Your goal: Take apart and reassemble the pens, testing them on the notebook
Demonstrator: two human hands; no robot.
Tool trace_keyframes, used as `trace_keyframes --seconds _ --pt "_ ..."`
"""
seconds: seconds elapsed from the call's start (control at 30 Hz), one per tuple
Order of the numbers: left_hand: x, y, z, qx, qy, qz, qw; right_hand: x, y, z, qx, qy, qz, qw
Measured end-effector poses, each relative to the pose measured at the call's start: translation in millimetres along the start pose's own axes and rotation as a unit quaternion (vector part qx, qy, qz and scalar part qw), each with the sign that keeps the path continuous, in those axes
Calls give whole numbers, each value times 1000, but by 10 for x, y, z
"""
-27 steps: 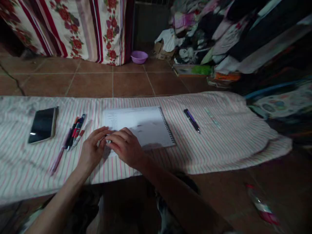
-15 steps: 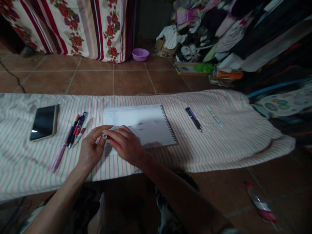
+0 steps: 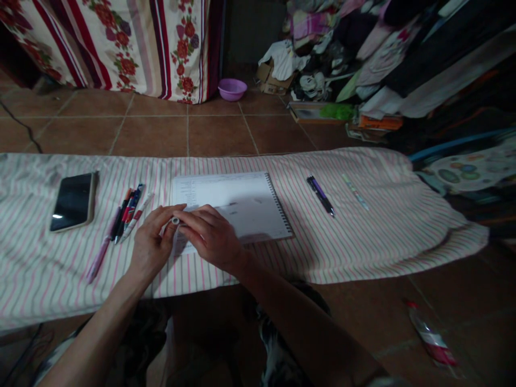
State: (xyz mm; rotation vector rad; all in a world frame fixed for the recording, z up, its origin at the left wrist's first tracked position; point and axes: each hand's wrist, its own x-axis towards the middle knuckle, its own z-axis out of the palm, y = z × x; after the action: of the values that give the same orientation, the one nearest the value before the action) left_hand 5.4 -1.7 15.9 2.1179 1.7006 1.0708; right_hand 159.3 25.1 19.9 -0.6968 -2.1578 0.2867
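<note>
Over the lower left of a spiral notebook (image 3: 245, 201), my left hand (image 3: 151, 236) and my right hand (image 3: 213, 236) meet with fingertips closed together. Between them is a small white round piece (image 3: 175, 221) with a dark centre; its exact kind is too small to make out. Both hands pinch it. The notebook lies open with its coil on the right and some printed text along its left side. Left of my left hand lie several pens, among them a white and red pen (image 3: 137, 219) and a pink-purple pen (image 3: 99, 260).
A phone (image 3: 73, 201) lies at the left on the striped cloth (image 3: 363, 242). To the right are a purple and black pen (image 3: 321, 195) and a pale patterned stick (image 3: 355, 191). A purple basin (image 3: 233, 90) and a bottle (image 3: 432, 336) are on the floor.
The small white piece has shifted slightly up and right and turned its round end more toward me. My right fingers have moved a little along with it.
</note>
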Motion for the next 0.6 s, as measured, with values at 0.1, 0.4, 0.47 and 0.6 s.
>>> trace_keyframes --seconds 0.1,0.4,0.47,0.6 --pt "-3 -38 -15 98 -5 23 995 -19 83 -47 -11 -1 62 998" --pt "-38 -95 8 264 -105 66 957 -156 321 -163 -17 -26 239 971" --pt "-44 -99 21 274 -118 66 952 -176 328 -173 -22 -55 243 968" --pt "-41 -82 12 291 -139 66 944 -217 325 -165 -16 -129 248 960"
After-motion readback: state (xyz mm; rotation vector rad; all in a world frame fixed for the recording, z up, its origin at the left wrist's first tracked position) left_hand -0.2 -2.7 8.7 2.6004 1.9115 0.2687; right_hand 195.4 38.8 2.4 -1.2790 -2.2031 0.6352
